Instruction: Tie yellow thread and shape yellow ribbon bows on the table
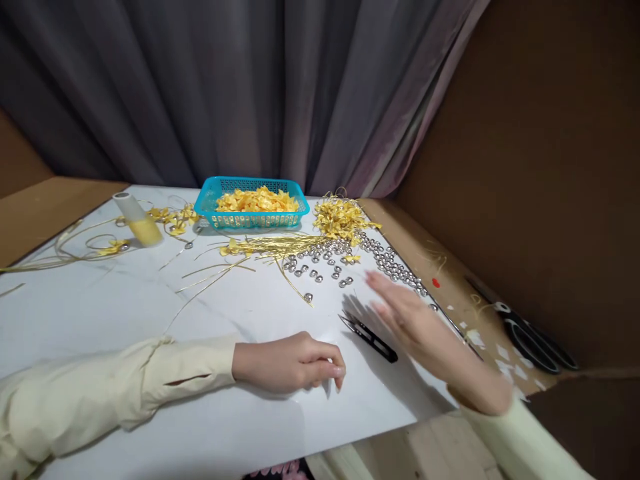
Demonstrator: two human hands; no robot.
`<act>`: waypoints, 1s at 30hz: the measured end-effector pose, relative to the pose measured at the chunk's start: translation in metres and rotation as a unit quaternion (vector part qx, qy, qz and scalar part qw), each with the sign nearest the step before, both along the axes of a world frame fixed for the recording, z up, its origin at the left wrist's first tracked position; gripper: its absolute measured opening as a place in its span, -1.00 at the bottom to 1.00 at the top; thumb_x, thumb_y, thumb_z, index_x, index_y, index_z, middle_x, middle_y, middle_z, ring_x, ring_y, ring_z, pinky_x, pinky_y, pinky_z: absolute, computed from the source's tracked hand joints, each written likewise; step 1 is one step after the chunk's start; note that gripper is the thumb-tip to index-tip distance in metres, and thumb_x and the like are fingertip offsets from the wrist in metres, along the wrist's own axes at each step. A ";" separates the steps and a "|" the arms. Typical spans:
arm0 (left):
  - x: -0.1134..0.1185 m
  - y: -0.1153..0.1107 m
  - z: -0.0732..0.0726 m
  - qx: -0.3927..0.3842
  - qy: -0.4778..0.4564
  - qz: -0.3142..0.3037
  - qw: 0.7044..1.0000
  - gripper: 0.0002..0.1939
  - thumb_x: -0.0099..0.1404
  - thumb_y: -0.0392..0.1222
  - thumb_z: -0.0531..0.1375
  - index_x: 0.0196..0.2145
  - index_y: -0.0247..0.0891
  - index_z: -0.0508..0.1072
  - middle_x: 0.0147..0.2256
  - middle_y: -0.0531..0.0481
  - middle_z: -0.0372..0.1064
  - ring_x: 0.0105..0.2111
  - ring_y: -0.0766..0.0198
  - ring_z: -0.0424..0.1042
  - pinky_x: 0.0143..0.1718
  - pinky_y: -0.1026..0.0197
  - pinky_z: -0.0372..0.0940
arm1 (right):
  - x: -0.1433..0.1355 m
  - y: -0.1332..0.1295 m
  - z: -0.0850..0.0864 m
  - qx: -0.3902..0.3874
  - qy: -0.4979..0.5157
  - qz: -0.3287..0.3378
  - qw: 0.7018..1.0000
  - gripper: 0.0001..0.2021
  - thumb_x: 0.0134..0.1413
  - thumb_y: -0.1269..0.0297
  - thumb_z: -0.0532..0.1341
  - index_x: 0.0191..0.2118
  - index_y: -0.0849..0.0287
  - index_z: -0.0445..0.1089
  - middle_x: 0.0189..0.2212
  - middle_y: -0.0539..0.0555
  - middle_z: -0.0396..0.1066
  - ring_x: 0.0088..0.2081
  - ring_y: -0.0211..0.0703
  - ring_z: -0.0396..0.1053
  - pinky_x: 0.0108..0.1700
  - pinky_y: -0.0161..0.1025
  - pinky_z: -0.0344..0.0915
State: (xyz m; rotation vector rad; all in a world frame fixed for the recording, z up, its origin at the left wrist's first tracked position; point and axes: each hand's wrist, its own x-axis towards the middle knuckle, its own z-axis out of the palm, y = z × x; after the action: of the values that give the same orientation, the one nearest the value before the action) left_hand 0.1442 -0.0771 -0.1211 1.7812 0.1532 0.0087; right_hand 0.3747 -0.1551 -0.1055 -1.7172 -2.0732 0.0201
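My left hand rests on the white table near the front edge, fingers curled under; whether it pinches something small I cannot tell. My right hand hovers blurred with fingers spread, holding nothing, just right of black thread snips and below the scattered silver bells. Thin gold strings with small yellow bows lie beyond the hands.
A teal basket of yellow bows stands at the back. A pile of yellow bows lies to its right. A glue bottle lies at the back left. Black scissors lie on cardboard at right.
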 end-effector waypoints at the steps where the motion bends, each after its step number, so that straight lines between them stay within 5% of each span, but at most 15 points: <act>1: 0.000 0.000 0.000 0.003 0.002 -0.001 1.000 -0.68 0.41 -0.07 -0.01 -0.33 -0.32 0.40 -0.57 0.12 0.13 -0.57 0.41 0.13 -0.49 0.36 0.09 | 0.002 0.001 -0.003 -0.028 -0.021 0.022 0.999 -0.58 0.36 0.10 -0.06 0.21 0.14 0.22 0.19 0.18 0.19 0.22 -0.02 0.14 0.18 0.00 0.19; 4: 0.000 0.000 0.001 0.009 0.005 -0.007 1.000 -0.66 0.41 -0.04 -0.02 -0.32 -0.32 0.40 -0.57 0.12 0.13 -0.57 0.41 0.13 -0.49 0.36 0.09 | 0.005 0.002 -0.015 -0.103 -0.075 0.052 0.991 -0.54 0.40 0.16 -0.19 0.26 0.16 0.16 0.24 0.12 0.12 0.30 -0.07 -0.03 0.24 0.02 0.10; 11: -0.001 -0.001 0.006 0.006 0.036 -0.004 0.999 -0.66 0.41 -0.03 -0.02 -0.33 -0.32 0.40 -0.58 0.12 0.12 -0.56 0.39 0.11 -0.51 0.35 0.06 | 0.018 -0.032 -0.022 -0.151 -0.080 -0.009 0.985 -0.55 0.40 0.19 -0.19 0.27 0.15 0.12 0.23 0.09 0.12 0.32 -0.05 -0.10 0.28 0.19 -0.11; 18: -0.001 -0.003 0.007 0.003 0.060 0.006 0.998 -0.61 0.40 0.01 -0.02 -0.26 -0.35 0.44 -0.57 0.12 0.11 -0.57 0.39 0.09 -0.52 0.35 0.04 | 0.015 -0.102 -0.048 -0.036 -0.001 -0.101 0.994 -0.48 0.37 0.26 -0.09 0.37 0.06 -0.21 0.12 0.12 0.29 0.20 -0.11 0.19 0.26 0.06 0.08; 21: -0.001 -0.003 0.007 -0.002 0.069 0.015 0.998 -0.61 0.40 0.02 -0.01 -0.25 -0.34 0.45 -0.58 0.12 0.11 -0.56 0.39 0.10 -0.51 0.35 0.05 | -0.005 -0.120 -0.057 0.007 0.067 -0.173 0.983 -0.53 0.33 0.25 -0.01 0.31 0.02 -0.01 0.09 0.09 0.34 0.15 -0.07 0.26 -0.12 -0.19 0.46; 23: -0.001 -0.003 0.006 -0.001 0.076 0.018 0.997 -0.62 0.39 0.01 -0.01 -0.24 -0.34 0.45 -0.57 0.11 0.13 -0.55 0.38 0.11 -0.51 0.35 0.05 | -0.020 -0.127 -0.061 0.022 0.132 -0.230 0.964 -0.57 0.30 0.21 0.04 0.25 0.05 0.14 0.09 0.12 0.33 0.11 -0.04 0.31 -0.48 -0.37 0.45; 25: -0.002 -0.002 0.005 0.000 0.080 0.018 0.997 -0.63 0.40 0.00 -0.01 -0.23 -0.33 0.45 -0.56 0.12 0.13 -0.55 0.38 0.11 -0.51 0.35 0.05 | -0.034 -0.132 -0.065 0.038 0.189 -0.268 0.944 -0.59 0.27 0.19 0.08 0.20 0.10 0.22 0.06 0.14 0.37 0.09 -0.03 0.33 -0.57 -0.42 0.41; 30: -0.002 -0.002 0.006 0.008 0.084 0.017 0.996 -0.63 0.40 -0.01 -0.01 -0.23 -0.33 0.45 -0.56 0.11 0.12 -0.54 0.37 0.12 -0.49 0.34 0.05 | -0.055 -0.134 -0.065 0.070 0.282 -0.297 0.910 -0.62 0.23 0.14 0.13 0.12 0.12 0.30 -0.04 0.10 0.45 0.09 -0.04 0.34 -0.03 -0.17 0.45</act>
State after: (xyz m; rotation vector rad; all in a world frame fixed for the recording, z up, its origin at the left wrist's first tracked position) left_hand 0.1425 -0.0796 -0.1148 1.7938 0.3050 -0.1176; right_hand 0.3201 -0.2896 -0.1710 -1.8981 -1.0733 0.1552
